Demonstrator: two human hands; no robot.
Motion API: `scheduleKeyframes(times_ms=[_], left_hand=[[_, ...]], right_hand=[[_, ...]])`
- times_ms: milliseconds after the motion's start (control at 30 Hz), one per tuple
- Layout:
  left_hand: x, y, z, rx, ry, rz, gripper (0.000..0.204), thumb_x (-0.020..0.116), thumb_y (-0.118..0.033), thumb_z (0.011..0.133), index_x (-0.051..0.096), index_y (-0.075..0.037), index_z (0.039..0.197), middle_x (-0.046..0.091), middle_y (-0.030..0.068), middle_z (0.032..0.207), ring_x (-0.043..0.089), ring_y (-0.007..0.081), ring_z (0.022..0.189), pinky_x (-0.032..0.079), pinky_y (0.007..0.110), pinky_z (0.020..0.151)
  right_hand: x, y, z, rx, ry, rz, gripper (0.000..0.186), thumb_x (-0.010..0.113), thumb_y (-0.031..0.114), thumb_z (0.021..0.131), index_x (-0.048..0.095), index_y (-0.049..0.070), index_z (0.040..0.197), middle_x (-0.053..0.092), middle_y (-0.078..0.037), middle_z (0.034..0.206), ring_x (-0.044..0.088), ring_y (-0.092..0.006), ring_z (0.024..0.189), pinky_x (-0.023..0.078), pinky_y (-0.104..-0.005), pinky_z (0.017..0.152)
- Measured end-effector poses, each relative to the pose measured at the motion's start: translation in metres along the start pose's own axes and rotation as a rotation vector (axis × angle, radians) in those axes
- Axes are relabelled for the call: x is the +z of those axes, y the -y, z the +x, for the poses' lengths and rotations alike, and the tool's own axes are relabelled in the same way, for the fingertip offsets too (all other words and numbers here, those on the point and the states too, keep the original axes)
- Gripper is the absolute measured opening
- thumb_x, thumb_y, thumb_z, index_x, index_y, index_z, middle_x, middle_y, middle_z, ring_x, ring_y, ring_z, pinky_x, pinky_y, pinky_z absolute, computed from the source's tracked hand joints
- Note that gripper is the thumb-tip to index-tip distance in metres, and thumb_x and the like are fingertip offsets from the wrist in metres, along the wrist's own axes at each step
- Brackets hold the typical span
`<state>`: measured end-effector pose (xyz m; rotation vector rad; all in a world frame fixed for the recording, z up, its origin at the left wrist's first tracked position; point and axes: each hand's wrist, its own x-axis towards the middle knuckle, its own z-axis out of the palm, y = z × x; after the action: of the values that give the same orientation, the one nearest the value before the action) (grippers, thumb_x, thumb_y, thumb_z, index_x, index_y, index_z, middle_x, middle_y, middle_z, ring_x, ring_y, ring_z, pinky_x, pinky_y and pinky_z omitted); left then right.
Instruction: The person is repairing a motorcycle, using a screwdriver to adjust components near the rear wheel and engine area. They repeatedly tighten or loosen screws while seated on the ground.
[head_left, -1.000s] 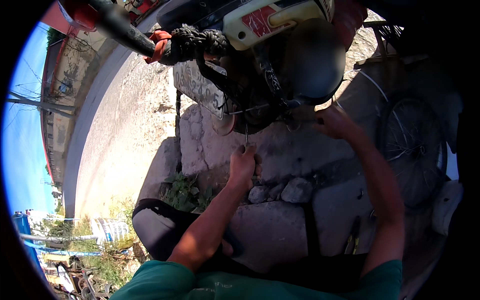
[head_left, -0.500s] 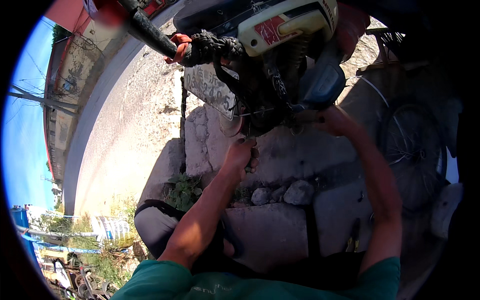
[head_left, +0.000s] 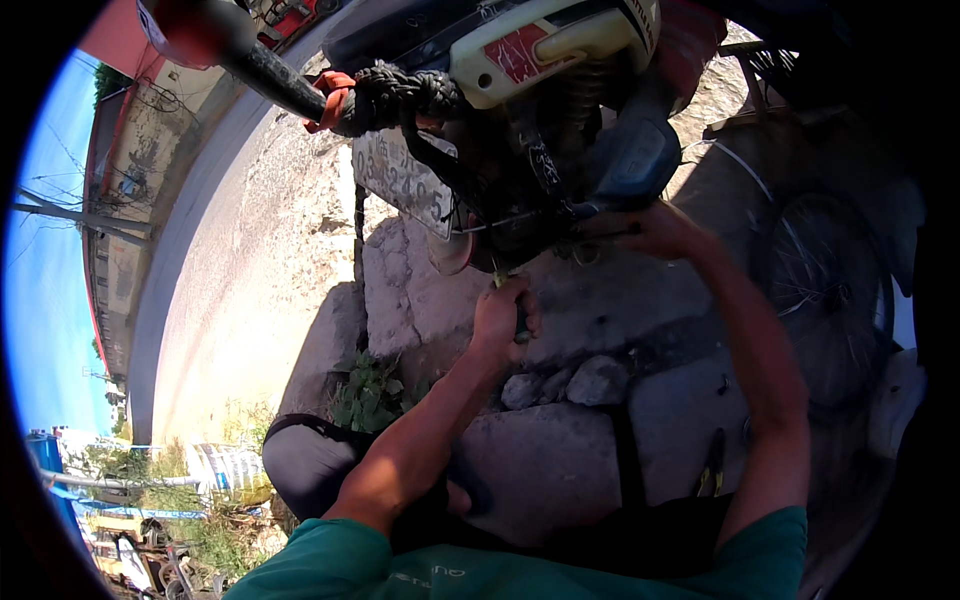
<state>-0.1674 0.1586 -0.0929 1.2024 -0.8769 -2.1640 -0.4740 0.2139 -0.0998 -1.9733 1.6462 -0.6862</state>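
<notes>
Above my hands stands a motorbike with a cream and red side panel [head_left: 520, 52], a coil spring and a dark underside in shadow. My left hand [head_left: 507, 315] is closed around a small tool [head_left: 501, 280] whose yellow-green end shows above the fist, just below the motorbike's dark lower parts. The fist hides the rest of the tool, so its kind is unclear. In the shade beneath a blue-grey part [head_left: 635, 165], my right hand [head_left: 665, 232] reaches to the motorbike's lower edge. Its fingers look bent around something dark and slender that I cannot make out.
A white number plate [head_left: 405, 180] hangs left of the dark parts. Pliers [head_left: 712, 465] with yellow and black handles lie on the stone slab at right. Several stones [head_left: 598, 381] and a weed [head_left: 365, 395] sit below my left hand. A bicycle wheel [head_left: 825, 295] stands far right.
The left fist has shifted slightly right, and the tool's yellow-green end now shows above it. My right hand stays at the motorbike's lower edge. The view has shifted a little.
</notes>
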Motion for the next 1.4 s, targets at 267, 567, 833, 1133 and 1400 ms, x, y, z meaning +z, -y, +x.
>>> scheduleKeyframes(times_ms=[267, 567, 833, 1133, 1400], left_hand=[[0.046, 0.025, 0.015, 0.322, -0.144, -0.058, 0.013, 0.056, -0.016, 0.091, 0.05, -0.007, 0.085, 0.051, 0.0055, 0.061, 0.05, 0.0185, 0.045, 0.039, 0.034, 0.039], [0.038, 0.02, 0.011, 0.251, -0.097, -0.09, 0.015, 0.055, -0.016, 0.093, 0.05, -0.007, 0.081, 0.049, 0.0053, 0.061, 0.047, 0.019, 0.046, 0.037, 0.035, 0.042], [0.025, 0.011, 0.003, 0.18, -0.047, -0.016, 0.019, 0.056, -0.017, 0.093, 0.05, -0.01, 0.077, 0.046, 0.0036, 0.059, 0.044, 0.0176, 0.045, 0.034, 0.034, 0.043], [0.072, 0.044, 0.035, 0.55, -0.209, -0.048, 0.017, 0.055, -0.013, 0.095, 0.046, -0.005, 0.106, 0.051, 0.005, 0.065, 0.05, 0.0147, 0.05, 0.041, 0.031, 0.046], [0.059, 0.097, 0.12, 0.832, -0.227, 0.263, 0.028, 0.053, -0.024, 0.1, 0.045, -0.002, 0.113, 0.057, 0.007, 0.076, 0.056, 0.0133, 0.058, 0.046, 0.031, 0.05]], right_hand=[[0.001, 0.003, -0.002, 0.079, 0.005, -0.044, 0.037, 0.072, 0.029, 0.083, 0.07, 0.011, 0.115, 0.068, -0.017, 0.11, 0.066, -0.0298, 0.1, 0.051, -0.0406, 0.086], [0.008, -0.016, 0.007, 0.183, 0.022, -0.169, 0.045, 0.073, 0.043, 0.08, 0.072, 0.003, 0.099, 0.07, -0.018, 0.095, 0.067, -0.0325, 0.091, 0.052, -0.0413, 0.08], [0.008, -0.022, 0.01, 0.116, -0.08, -0.069, 0.043, 0.075, 0.041, 0.079, 0.071, 0.003, 0.1, 0.071, -0.015, 0.096, 0.067, -0.0288, 0.09, 0.051, -0.0396, 0.082], [0.001, -0.006, 0.009, 0.207, -0.008, 0.091, 0.045, 0.078, 0.029, 0.078, 0.069, 0.007, 0.117, 0.07, -0.013, 0.114, 0.067, -0.0255, 0.103, 0.051, -0.0377, 0.09], [0.004, -0.009, 0.014, 0.197, -0.079, 0.1, 0.031, 0.076, 0.028, 0.077, 0.072, 0.002, 0.093, 0.071, -0.013, 0.085, 0.067, -0.0204, 0.078, 0.052, -0.0373, 0.072]])
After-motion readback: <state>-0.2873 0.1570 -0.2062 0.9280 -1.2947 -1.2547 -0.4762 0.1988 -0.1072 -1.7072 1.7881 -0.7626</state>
